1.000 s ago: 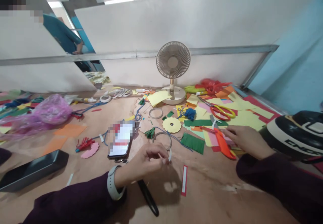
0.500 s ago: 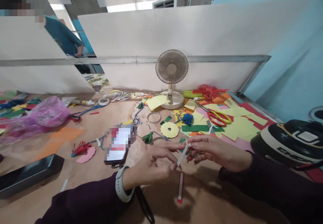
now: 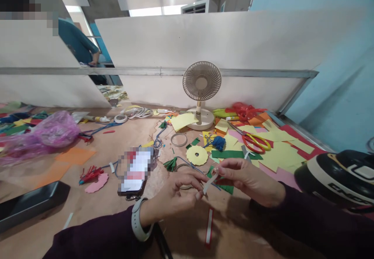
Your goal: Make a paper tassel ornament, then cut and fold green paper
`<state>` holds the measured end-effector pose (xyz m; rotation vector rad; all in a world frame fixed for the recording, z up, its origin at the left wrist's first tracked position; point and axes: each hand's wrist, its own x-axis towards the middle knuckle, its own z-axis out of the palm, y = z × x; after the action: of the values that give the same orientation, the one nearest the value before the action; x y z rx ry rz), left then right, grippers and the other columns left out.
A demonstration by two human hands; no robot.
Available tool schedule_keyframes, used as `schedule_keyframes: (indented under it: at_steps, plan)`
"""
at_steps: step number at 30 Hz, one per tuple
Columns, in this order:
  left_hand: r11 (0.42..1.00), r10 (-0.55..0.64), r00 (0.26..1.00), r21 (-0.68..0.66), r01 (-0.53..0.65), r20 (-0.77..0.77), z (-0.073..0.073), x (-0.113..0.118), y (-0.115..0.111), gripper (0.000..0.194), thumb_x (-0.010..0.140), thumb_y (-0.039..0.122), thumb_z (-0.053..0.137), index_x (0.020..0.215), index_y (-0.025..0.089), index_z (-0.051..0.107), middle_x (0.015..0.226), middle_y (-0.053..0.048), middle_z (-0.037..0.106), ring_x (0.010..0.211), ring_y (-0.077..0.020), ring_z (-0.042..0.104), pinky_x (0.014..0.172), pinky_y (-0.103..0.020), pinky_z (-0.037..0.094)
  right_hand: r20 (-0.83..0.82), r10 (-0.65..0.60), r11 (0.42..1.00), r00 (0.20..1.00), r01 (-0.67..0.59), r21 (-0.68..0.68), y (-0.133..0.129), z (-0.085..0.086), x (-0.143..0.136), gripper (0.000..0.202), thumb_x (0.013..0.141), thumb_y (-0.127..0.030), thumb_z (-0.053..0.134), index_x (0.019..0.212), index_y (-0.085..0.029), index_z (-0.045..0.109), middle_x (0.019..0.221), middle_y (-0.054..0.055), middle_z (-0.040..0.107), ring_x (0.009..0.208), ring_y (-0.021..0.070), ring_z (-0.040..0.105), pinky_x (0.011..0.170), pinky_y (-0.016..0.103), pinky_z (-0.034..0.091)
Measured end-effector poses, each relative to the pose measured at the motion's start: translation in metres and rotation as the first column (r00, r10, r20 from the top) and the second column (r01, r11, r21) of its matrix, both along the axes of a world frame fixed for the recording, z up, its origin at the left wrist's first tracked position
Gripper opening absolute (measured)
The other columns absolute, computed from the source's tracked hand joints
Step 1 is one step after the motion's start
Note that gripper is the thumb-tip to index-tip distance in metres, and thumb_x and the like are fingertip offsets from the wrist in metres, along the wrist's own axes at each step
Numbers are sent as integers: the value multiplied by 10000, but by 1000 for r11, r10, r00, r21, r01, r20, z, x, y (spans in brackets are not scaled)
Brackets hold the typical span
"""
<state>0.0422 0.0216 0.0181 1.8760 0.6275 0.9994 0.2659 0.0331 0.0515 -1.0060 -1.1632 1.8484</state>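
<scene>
A short white strip (image 3: pixel 209 184) is stretched between my two hands above the table. My left hand (image 3: pixel 181 189), with a pale watch on its wrist, pinches the strip's lower end. The fingertips of my right hand (image 3: pixel 242 177) are closed on its upper end. Below them, a red strip with a white band along its middle (image 3: pixel 209 228) lies on the table. Just beyond my hands are a yellow scalloped paper disc (image 3: pixel 201 158) and a green tassel (image 3: pixel 170 164).
A phone (image 3: pixel 137 173) and a black box (image 3: pixel 32 204) lie to the left. At the back stands a fan (image 3: pixel 201 81). Scissors (image 3: pixel 254 141) rest on paper scraps at right, near a black-and-cream appliance (image 3: pixel 339 177). A person (image 3: pixel 77 43) is behind the partition.
My right hand's fingers have closed more tightly around the strip's upper end, and the strip now hangs lower and more slanted. The view has shifted slightly.
</scene>
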Motion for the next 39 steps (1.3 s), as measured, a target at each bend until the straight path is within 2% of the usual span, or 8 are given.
schedule_keyframes:
  at_steps: [5, 10, 12, 17, 22, 25, 29, 39]
  plan:
    - [993, -12, 999, -115, 16, 31, -8, -1, 3, 195, 879, 252, 576, 735, 158, 668, 1026, -98, 693, 981, -194, 627, 873, -317, 467, 53, -29, 999, 998, 29, -14, 15, 9, 4, 225, 660, -350, 817, 732, -164, 714, 678, 3, 686, 635, 107, 643, 646, 242, 535]
    - [965, -42, 999, -259, 47, 26, -23, 4, -9, 255, 894, 336, 562, 775, 148, 686, 906, -95, 717, 852, -172, 655, 788, -278, 494, 198, -237, 960, 951, 199, 196, 75, 10, 14, 252, 675, -370, 802, 783, -164, 706, 801, 40, 723, 583, 106, 646, 599, 247, 542]
    - [942, -82, 997, -326, 82, 14, -28, 8, -15, 265, 874, 356, 582, 795, 132, 699, 865, -103, 714, 806, -173, 657, 741, -265, 502, 219, -355, 912, 909, 285, 295, 110, 6, 19, 260, 657, -365, 813, 767, -162, 691, 773, 52, 723, 594, 137, 663, 551, 249, 528]
    - [919, -189, 982, -354, 171, -15, -43, 16, -21, 382, 841, 469, 592, 770, 111, 707, 800, -128, 706, 738, -179, 645, 673, -255, 496, 199, -479, 820, 855, 355, 448, 188, -10, 23, 218, 654, -330, 803, 721, -172, 670, 674, 5, 698, 611, 123, 633, 664, 266, 519]
    - [900, -227, 973, -390, 196, -34, -57, 15, -19, 471, 861, 554, 539, 816, 127, 731, 791, -113, 701, 716, -159, 634, 639, -223, 483, 236, -474, 800, 848, 303, 518, 224, -33, 14, 182, 728, -295, 757, 692, -144, 663, 656, -8, 674, 668, 126, 619, 711, 271, 503]
    - [905, -196, 980, -393, 164, -43, -63, 14, -19, 430, 846, 547, 574, 805, 152, 739, 767, -90, 696, 704, -147, 629, 637, -205, 470, 246, -450, 821, 859, 289, 493, 230, -41, 7, 169, 843, -276, 663, 764, -130, 635, 703, -21, 662, 644, 106, 621, 675, 281, 523]
    - [911, -223, 974, -362, 198, -27, -62, 15, -18, 414, 870, 511, 550, 818, 147, 739, 740, -85, 692, 678, -137, 623, 625, -199, 463, 230, -423, 855, 877, 301, 422, 224, -37, 5, 190, 746, -275, 755, 702, -149, 620, 622, -6, 674, 573, 120, 635, 615, 261, 522]
    - [836, -277, 960, -482, 262, 41, -46, 20, -22, 380, 900, 450, 535, 757, 119, 654, 719, -89, 679, 664, -153, 640, 637, -242, 498, 110, -450, 846, 886, 384, 370, 153, 20, 45, 184, 699, -258, 795, 778, -165, 657, 750, 24, 718, 675, 122, 687, 651, 221, 556]
